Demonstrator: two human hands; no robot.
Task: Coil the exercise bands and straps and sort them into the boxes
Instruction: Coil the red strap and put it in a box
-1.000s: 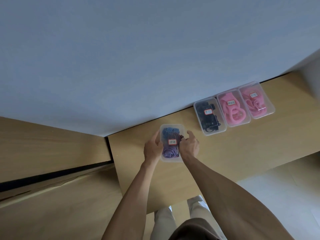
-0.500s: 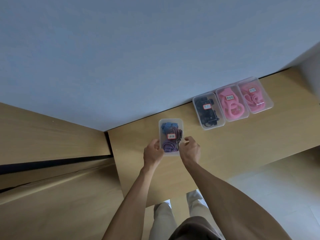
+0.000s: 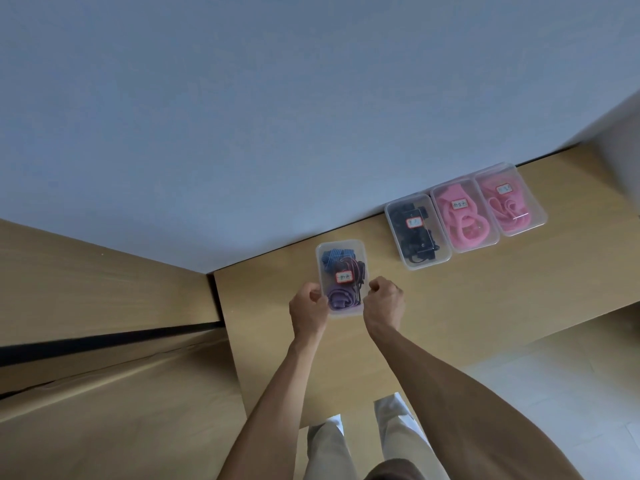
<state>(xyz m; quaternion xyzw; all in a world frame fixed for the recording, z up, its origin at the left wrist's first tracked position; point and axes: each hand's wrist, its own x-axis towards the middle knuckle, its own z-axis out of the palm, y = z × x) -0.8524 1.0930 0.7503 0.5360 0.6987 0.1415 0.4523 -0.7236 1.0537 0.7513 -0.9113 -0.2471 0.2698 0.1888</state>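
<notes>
We judge the sorting nearly complete: our left hand (image 3: pixel 309 310) and right hand (image 3: pixel 383 304), fingers curled, pinch the lidded box (image 3: pixel 342 277) (blue and purple bands inside) on the table (image 3: pixel 485 299). Next, slide it beside the black-strap box (image 3: pixel 417 231).

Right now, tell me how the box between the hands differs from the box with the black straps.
The held box holds blue and purple bands; the black-strap box holds only black ones. The held box stands alone, the left hand and right hand at its sides; the other touches a pink-filled box. Both are clear, lidded, labelled.
</notes>
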